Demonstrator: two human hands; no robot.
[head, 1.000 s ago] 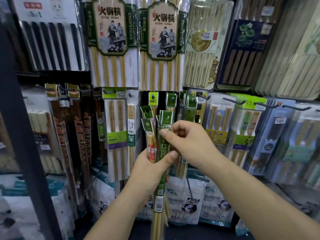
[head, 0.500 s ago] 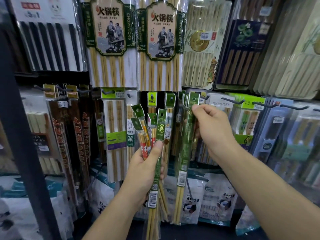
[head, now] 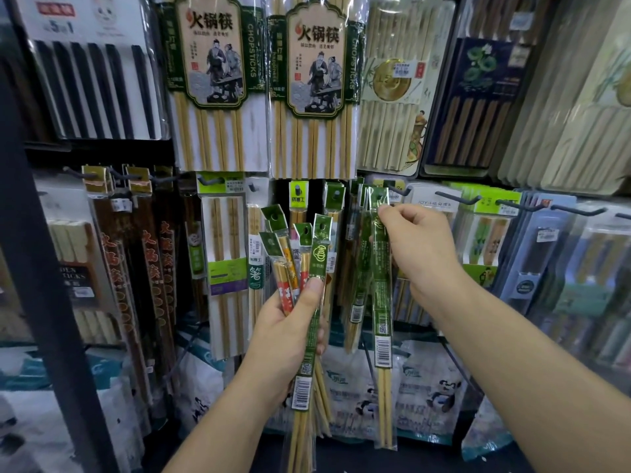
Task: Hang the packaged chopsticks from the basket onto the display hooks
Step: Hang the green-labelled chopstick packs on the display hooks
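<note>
Right hand (head: pixel 421 249) is up at the rack, thumb and forefinger pinching the top of a long green packet (head: pixel 381 302) of chopsticks, just below its hanging hole. The packet drops straight down from that pinch, barcode low, bare stick tips at the bottom. Its header sits level with the row of hooks (head: pixel 454 198), close against other green packets (head: pixel 356 295) hanging there. Whether the hole is over a hook, I cannot tell. Left hand (head: pixel 286 332) is lower and to the left, fingers wrapped round a fanned bundle (head: pixel 319 257) of packets, thumb pressed across the front green one. Above them, big chopstick packs (head: pixel 211 63) fill the upper row.
</note>
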